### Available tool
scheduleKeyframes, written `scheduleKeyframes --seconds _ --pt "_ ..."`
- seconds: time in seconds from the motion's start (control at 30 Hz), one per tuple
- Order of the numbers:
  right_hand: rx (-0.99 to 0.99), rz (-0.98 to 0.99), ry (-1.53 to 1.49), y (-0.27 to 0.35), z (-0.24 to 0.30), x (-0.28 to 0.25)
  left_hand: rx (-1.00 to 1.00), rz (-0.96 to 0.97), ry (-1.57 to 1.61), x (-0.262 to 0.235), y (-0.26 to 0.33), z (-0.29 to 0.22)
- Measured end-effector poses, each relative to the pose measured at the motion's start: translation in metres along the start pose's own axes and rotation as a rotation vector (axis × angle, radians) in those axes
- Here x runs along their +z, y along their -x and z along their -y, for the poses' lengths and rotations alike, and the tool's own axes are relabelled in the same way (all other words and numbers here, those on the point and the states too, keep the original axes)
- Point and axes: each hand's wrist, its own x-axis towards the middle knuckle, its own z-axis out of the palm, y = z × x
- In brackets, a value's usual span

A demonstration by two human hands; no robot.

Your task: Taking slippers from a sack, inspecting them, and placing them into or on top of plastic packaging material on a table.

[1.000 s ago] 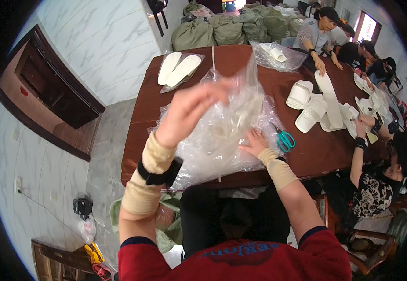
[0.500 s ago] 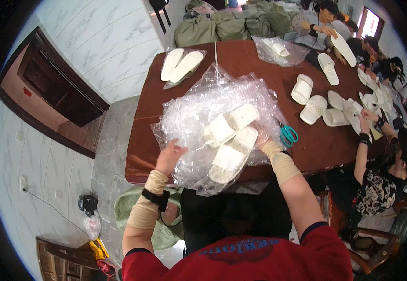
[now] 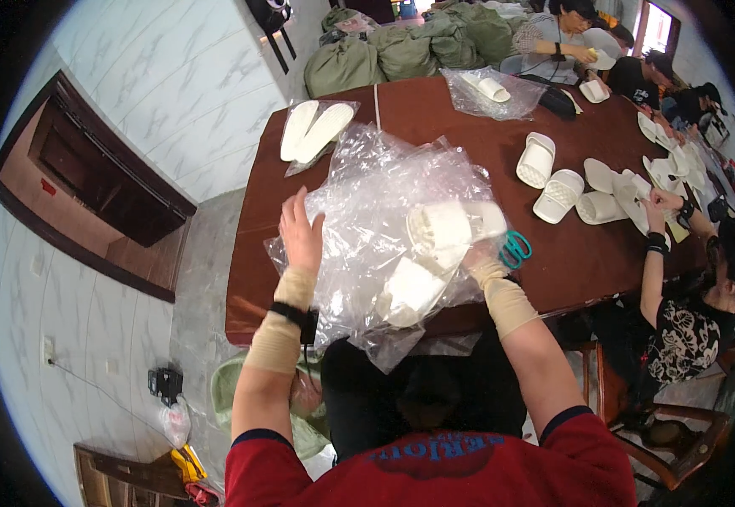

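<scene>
A pair of white slide slippers lies over a stack of clear plastic bags (image 3: 359,220) at the table's near side. The upper slipper (image 3: 445,226) points sideways; the lower slipper (image 3: 410,289) slants toward me. My right hand (image 3: 479,260) is closed at the heel end of the lower slipper, its fingers mostly hidden behind slipper and plastic. My left hand (image 3: 302,235) is open over the stack's left edge, fingers stretched away from me, holding nothing. Teal-handled scissors (image 3: 515,249) lie just beyond my right hand.
A bagged slipper pair (image 3: 317,131) lies at the far left, another bagged slipper (image 3: 490,89) at the far edge. Loose white slippers (image 3: 558,194) spread along the right, where co-workers (image 3: 688,338) handle more. Green sacks (image 3: 410,51) stand behind the brown table (image 3: 253,279).
My left hand has moved away from me along the bags' left edge. The upper slipper has turned and shifted right, and the lower one has shifted slightly. My right hand stays near the same place.
</scene>
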Motion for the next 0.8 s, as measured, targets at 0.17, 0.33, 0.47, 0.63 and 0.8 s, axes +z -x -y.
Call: scheduleKeyframes --seconds 0.17,0.33,0.47,0.63,0.8 --pt "-0.065 -0.219 0.396 -0.003 -0.021 -0.024 0.088 0.153 0.062 -0.012 0.052 -0.038" --pt "-0.077 -0.208 0.369 0.005 0.004 -0.021 -0.148 0.651 0.003 -0.030 0.068 -0.012" --pt "-0.036 -0.180 0.373 -0.004 0.042 -0.062 -0.019 0.410 0.276 -0.037 0.009 -0.056" --pt "-0.148 -0.363 0.119 0.000 -0.002 -0.052 0.395 0.047 0.133 -0.007 -0.057 -0.075" --pt "0.059 -0.100 0.264 0.003 0.025 -0.054 -0.071 0.394 -0.038 0.053 -0.028 0.028"
